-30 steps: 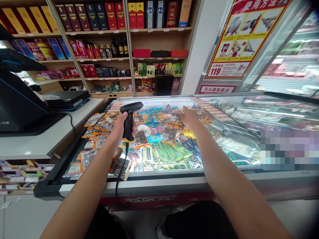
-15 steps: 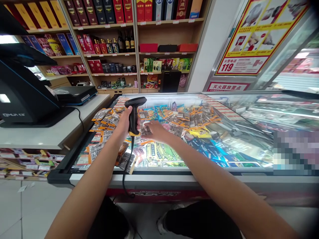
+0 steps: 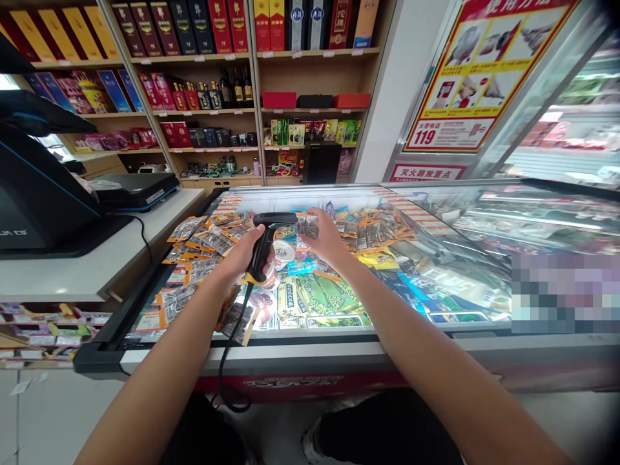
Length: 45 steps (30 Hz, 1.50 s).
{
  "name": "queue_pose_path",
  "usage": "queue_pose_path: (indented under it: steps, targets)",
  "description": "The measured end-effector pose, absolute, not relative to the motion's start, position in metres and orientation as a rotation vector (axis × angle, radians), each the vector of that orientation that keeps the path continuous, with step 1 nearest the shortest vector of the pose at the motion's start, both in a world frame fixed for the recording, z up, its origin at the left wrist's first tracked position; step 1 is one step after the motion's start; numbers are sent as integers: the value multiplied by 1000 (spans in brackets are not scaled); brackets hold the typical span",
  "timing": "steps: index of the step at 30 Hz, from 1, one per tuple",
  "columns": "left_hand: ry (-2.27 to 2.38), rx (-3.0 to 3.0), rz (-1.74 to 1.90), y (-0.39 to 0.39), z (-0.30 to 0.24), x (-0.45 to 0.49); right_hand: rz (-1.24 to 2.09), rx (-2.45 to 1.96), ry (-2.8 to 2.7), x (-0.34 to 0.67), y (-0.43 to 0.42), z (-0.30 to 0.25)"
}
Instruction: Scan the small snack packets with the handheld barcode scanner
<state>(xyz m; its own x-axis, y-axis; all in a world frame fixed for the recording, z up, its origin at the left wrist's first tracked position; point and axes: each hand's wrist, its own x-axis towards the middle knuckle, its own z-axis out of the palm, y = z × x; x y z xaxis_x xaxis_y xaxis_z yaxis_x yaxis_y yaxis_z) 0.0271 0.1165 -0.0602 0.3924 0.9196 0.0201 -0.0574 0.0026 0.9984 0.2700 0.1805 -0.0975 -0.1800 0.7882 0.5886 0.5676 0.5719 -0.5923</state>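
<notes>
The left hand (image 3: 252,253) is wrapped around the grip of a black pistol-shaped handheld scanner with yellow trim (image 3: 274,220), thumb up near the scanner's head. A black cable (image 3: 236,330) runs down from the butt of the grip, crosses the near rim and loops in front of the red lower panel. The right hand (image 3: 325,236) pinches a small clear plastic packet with dark contents (image 3: 306,225), its fingers and thumb set narrow around the right side. The packet is raised just beside the scanner's head; whether the two touch cannot be told.

Both hands are over a long chest freezer with a pale grey rim (image 3: 300,351). Clear packets with orange edges (image 3: 206,242) lie scattered along its left end, and a heap of similar orange-edged packets (image 3: 375,231) lies beyond the right hand. Between these, nearer the front, are flat green printed packages (image 3: 324,294), with a bright yellow packet (image 3: 380,259) to their right.

To the left, a white tabletop (image 3: 48,279) carries a black terminal on a broad base (image 3: 43,187) and a flat black scale-like device (image 3: 133,192). Wooden shelves of boxes and bottles (image 3: 314,74) stand behind.
</notes>
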Motion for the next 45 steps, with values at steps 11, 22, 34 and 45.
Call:
queue_pose_path:
  steps: [11,22,34,45]
  targets:
    - [825,1311,1000,119,-60,28,213,-1098,-1863,280,184,-89]
    - [787,1109,1175,121,-57,24,-101,-2119,-1517,346,182,-63]
    - [699,971,1338,118,-33,9,780,-979,-2420,198,106,-83]
    - [699,912,1393,118,-30,7,619,-1259,-2352,149,91,-112]
